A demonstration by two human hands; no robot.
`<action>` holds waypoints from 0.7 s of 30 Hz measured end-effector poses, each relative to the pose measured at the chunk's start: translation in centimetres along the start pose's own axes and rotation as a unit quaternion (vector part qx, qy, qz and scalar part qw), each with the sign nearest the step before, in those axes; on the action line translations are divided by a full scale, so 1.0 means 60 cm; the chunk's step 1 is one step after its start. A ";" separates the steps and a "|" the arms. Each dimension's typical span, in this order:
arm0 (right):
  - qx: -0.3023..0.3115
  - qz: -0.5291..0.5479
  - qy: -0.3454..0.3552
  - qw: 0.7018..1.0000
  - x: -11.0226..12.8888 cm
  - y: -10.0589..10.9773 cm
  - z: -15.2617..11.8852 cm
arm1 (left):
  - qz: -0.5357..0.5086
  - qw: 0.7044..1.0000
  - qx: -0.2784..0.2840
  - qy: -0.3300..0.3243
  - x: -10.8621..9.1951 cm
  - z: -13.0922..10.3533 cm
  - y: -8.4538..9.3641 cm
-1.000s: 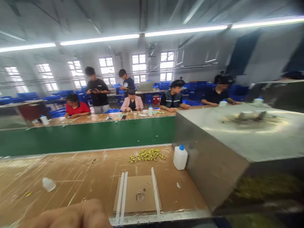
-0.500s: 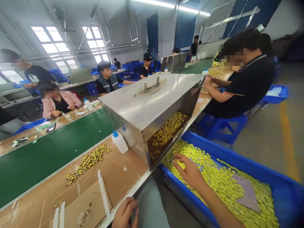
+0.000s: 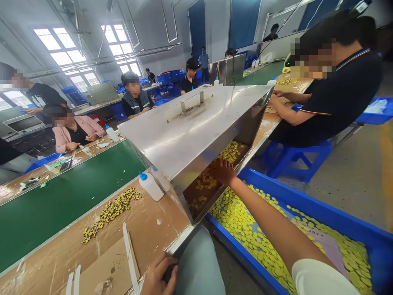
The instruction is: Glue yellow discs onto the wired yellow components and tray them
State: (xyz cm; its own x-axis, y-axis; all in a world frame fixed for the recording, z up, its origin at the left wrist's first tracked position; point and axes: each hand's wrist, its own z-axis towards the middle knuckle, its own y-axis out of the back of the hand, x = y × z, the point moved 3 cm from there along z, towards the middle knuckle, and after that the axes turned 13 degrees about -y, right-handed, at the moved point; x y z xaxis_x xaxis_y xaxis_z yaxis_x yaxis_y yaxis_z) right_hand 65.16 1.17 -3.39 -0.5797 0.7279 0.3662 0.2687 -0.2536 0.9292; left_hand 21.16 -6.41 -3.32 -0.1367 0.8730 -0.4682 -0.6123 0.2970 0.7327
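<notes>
On the left, a long heap of small yellow and black bits [image 3: 115, 213] lay on the brown surface [image 3: 147, 233], running from bottom left to top right. Beside it, a white bottle [image 3: 151, 186] had its blue cap pointing up and left. The left hand [image 3: 159, 273] was by the surface's edge, fingers curled; I could not tell if they held anything. The metal box [image 3: 190, 123] ran from bottom left to top right. The right hand [image 3: 223, 172] reached up and left into its open side, among flat, round yellow circles [image 3: 230, 151]; I could not tell if its fingers gripped any. Farther right, a long blue tray [image 3: 319, 209] of more circles ran from top left to bottom right.
</notes>
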 end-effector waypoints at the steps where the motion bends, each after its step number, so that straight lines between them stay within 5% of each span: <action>1: 0.003 -0.009 0.002 1.000 0.006 -0.009 0.001 | 0.001 1.000 -0.005 0.003 -0.002 0.001 0.000; 10: -0.008 -0.075 0.105 0.992 0.034 -0.049 -0.011 | 0.004 1.000 -0.016 -0.016 -0.012 0.004 0.001; 21: -0.088 -0.098 0.135 0.982 0.047 -0.013 -0.004 | 0.019 1.000 -0.018 -0.004 -0.006 -0.007 -0.009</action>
State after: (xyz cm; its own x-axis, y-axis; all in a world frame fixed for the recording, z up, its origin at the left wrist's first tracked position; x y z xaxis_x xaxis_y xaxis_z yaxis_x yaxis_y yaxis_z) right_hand 63.12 3.24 -3.07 -0.7965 0.5840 0.1568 0.0076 -0.2496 0.9683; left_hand 21.23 -7.05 -3.73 -0.1540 0.8865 -0.4364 -0.6350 0.2496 0.7310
